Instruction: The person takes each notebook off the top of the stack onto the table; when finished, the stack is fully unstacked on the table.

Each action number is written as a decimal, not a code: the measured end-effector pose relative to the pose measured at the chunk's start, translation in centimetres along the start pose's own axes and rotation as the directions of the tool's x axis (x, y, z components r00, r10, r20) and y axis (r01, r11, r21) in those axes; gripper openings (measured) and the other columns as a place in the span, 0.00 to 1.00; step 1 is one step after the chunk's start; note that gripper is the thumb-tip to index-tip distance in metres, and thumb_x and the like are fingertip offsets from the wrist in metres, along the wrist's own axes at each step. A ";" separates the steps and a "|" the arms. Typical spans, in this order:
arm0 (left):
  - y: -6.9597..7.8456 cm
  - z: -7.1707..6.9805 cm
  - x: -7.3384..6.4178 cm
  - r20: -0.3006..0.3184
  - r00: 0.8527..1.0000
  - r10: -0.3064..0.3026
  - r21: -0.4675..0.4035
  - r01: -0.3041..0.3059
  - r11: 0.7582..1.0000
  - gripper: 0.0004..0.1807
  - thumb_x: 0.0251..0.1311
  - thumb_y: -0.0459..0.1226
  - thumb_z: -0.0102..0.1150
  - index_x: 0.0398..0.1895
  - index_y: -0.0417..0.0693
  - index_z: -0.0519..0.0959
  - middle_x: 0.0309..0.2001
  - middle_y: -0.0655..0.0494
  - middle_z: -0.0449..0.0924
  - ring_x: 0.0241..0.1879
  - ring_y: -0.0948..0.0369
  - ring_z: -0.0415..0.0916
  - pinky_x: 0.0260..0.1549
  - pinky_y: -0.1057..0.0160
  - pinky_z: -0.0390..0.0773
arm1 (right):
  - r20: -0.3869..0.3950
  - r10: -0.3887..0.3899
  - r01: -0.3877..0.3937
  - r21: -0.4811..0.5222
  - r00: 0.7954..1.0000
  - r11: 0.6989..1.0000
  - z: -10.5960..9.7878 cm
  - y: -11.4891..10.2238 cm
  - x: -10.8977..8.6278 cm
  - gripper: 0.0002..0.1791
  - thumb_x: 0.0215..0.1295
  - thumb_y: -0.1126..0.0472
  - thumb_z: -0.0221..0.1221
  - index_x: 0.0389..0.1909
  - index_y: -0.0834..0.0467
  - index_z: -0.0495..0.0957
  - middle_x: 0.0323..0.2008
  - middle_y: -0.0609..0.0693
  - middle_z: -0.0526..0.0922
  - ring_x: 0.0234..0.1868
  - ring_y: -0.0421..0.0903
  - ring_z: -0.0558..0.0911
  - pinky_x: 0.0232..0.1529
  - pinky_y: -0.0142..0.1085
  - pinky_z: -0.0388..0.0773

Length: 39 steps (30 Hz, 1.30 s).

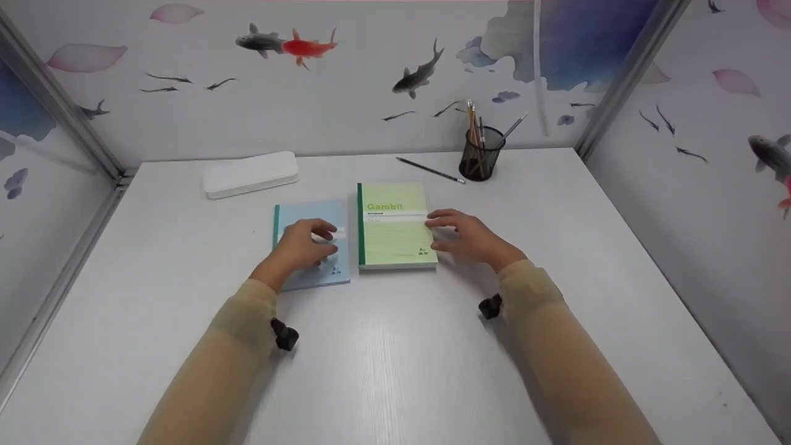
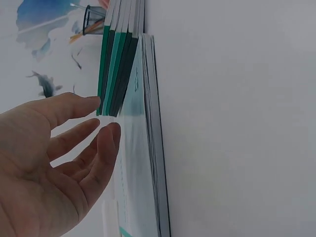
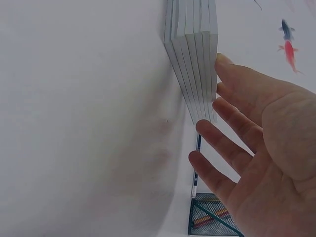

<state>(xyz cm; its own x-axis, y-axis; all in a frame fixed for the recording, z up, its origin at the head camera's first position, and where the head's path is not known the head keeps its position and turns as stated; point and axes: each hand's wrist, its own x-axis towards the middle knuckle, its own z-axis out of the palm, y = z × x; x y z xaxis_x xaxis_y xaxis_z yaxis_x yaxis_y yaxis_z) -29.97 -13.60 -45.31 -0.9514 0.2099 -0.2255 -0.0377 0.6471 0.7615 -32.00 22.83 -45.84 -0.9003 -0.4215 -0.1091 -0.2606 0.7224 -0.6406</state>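
Your green notebook stack (image 1: 395,241) is lying flat on the worktop (image 1: 383,371), just right of the blue notebook (image 1: 314,211). Your left hand (image 1: 306,244) is hovering over the blue cover, thumb and fingers bent and parted, gripping nothing; its fingertips are stopping short of the green spines. Your right hand (image 1: 466,238) is spreading its fingers at the stack's right edge, meeting or nearly meeting it, also gripping nothing. Whether it is pressing, the views are not showing.

Risks, as judged: if your hands are pushing unevenly, the stack may be turning askew. If you are pinching only the upper notebooks, the lower ones may be slipping free, since several separate layers are showing. If your left hand is dipping, it may be dragging the blue cover along.
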 end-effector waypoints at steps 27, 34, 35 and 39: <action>3.8 3.8 2.6 0.021 0.996 -0.086 -0.201 0.088 0.976 0.34 0.69 0.37 0.63 0.76 0.41 0.65 0.60 0.47 0.76 0.54 0.54 0.81 0.48 0.59 0.86 | -0.002 -0.001 0.001 -0.021 1.000 1.000 0.0 -0.1 -0.1 0.30 0.70 0.55 0.67 0.71 0.52 0.75 0.77 0.46 0.66 0.81 0.51 0.59 0.79 0.54 0.58; 3.5 3.5 2.4 0.024 0.992 -0.122 -0.221 0.124 0.967 0.33 0.69 0.36 0.63 0.75 0.41 0.66 0.61 0.47 0.76 0.55 0.54 0.80 0.49 0.61 0.86 | 0.014 -0.074 0.075 -0.079 0.997 0.994 0.3 -0.4 -0.2 0.30 0.71 0.54 0.65 0.72 0.55 0.73 0.77 0.49 0.67 0.81 0.54 0.59 0.81 0.54 0.55; 3.5 3.4 2.4 0.020 0.992 -0.123 -0.222 0.125 0.967 0.33 0.69 0.36 0.63 0.75 0.41 0.66 0.62 0.47 0.76 0.56 0.54 0.80 0.49 0.60 0.86 | 0.010 -0.078 0.078 -0.074 0.997 0.994 0.3 -0.4 -0.1 0.30 0.71 0.54 0.65 0.72 0.55 0.73 0.77 0.49 0.67 0.81 0.54 0.60 0.81 0.54 0.55; 3.5 3.2 2.3 0.021 0.992 -0.125 -0.233 0.127 0.964 0.33 0.69 0.35 0.63 0.75 0.39 0.65 0.64 0.46 0.75 0.58 0.53 0.79 0.52 0.58 0.85 | -0.004 -0.073 0.073 -0.075 0.997 0.995 0.4 -0.3 0.2 0.32 0.71 0.53 0.66 0.72 0.56 0.72 0.76 0.50 0.68 0.80 0.53 0.61 0.80 0.53 0.55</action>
<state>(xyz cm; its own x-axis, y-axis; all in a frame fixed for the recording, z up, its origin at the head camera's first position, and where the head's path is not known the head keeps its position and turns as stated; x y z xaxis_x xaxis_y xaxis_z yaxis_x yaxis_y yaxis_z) -31.34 -8.48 -45.15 -0.9323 0.1427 -0.3322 -0.2284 0.4799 0.8471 -31.99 22.28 -45.98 -0.8801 -0.4711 -0.0586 -0.3509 0.7287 -0.5881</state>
